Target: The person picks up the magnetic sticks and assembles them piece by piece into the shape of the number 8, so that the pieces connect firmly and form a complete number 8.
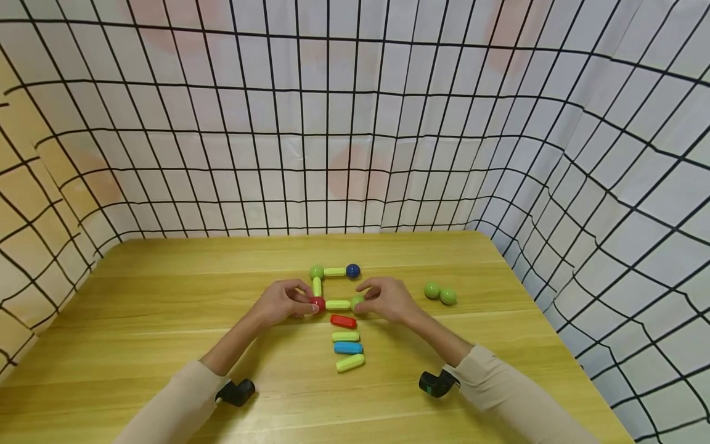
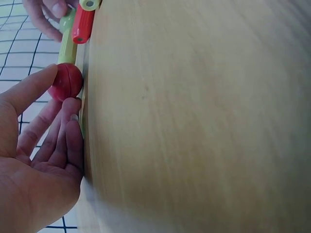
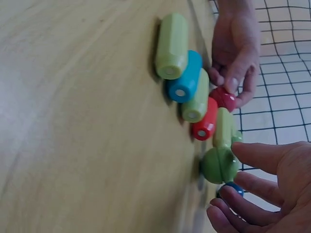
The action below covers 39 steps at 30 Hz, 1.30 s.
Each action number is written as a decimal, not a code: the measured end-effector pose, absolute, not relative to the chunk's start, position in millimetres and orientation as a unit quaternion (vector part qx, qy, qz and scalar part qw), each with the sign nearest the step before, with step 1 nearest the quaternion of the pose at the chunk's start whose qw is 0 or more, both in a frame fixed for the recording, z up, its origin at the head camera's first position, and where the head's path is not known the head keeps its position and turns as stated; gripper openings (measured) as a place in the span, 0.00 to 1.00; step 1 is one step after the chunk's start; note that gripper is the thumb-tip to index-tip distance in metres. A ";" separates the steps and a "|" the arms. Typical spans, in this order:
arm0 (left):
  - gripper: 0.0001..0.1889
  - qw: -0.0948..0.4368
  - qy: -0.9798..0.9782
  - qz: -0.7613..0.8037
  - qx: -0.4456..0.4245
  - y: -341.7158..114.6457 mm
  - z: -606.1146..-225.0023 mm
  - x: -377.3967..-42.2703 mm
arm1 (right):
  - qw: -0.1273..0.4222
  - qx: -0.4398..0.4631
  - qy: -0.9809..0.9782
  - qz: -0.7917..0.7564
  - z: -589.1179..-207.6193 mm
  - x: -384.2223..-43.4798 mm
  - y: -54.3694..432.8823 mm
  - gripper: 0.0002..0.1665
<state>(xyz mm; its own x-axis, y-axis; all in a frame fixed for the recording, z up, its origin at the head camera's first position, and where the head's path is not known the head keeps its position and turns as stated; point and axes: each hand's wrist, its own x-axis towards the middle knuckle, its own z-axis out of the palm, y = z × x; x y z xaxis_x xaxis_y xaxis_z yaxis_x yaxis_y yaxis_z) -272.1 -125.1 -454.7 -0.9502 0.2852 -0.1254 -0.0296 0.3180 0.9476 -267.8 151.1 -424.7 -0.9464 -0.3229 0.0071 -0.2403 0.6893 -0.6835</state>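
Note:
My left hand (image 1: pixel 284 302) pinches a red ball (image 1: pixel 318 304) between thumb and fingers; in the left wrist view the red ball (image 2: pixel 66 82) shows a seam round it. Thumb and fingers of my right hand (image 1: pixel 388 299) are at a green ball (image 3: pixel 219 165), holding it from the right side. A yellow-green rod (image 1: pixel 338 304) joins these two balls. From the red ball another yellow-green rod (image 1: pixel 317 287) runs away to a second green ball (image 1: pixel 317 272). There a third rod (image 1: pixel 334 271) leads right to a dark blue ball (image 1: pixel 353 271).
Just nearer to me lie a red rod (image 1: pixel 343 321), a yellow-green rod (image 1: pixel 346 337), a blue rod (image 1: pixel 348 348) and another yellow-green rod (image 1: pixel 350 362). Two loose green balls (image 1: pixel 432 290) sit to the right. Black netting (image 1: pixel 327 135) over white sheeting surrounds the wooden table (image 1: pixel 166 296).

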 end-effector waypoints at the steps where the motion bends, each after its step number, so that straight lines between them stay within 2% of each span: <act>1: 0.16 0.136 0.801 0.578 0.078 -125.0 -454.8 -271.8 | 0.056 -0.153 0.917 -0.364 -423.3 -267.7 151.9 0.22; 21: 0.17 0.140 0.797 0.583 0.073 -124.5 -452.9 -271.2 | 0.037 -0.206 0.901 -0.379 -414.9 -252.0 139.4 0.16; 32: 0.16 0.138 0.801 0.578 0.074 -123.9 -453.1 -270.2 | 0.068 -0.226 0.903 -0.358 -423.5 -247.4 128.2 0.13; 39: 0.15 0.134 0.801 0.580 0.070 -123.4 -453.3 -269.7 | 0.065 -0.235 0.913 -0.327 -429.1 -245.3 124.3 0.11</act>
<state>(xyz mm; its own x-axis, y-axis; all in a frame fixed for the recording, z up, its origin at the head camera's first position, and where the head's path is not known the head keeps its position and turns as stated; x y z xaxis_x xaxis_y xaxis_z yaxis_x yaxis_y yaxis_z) -269.7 -123.4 -453.3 -0.9542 0.2678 -0.1335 -0.0434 0.3178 0.9472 -245.3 124.3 -429.1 -0.8813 -0.4713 0.0340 -0.3855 0.6756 -0.6284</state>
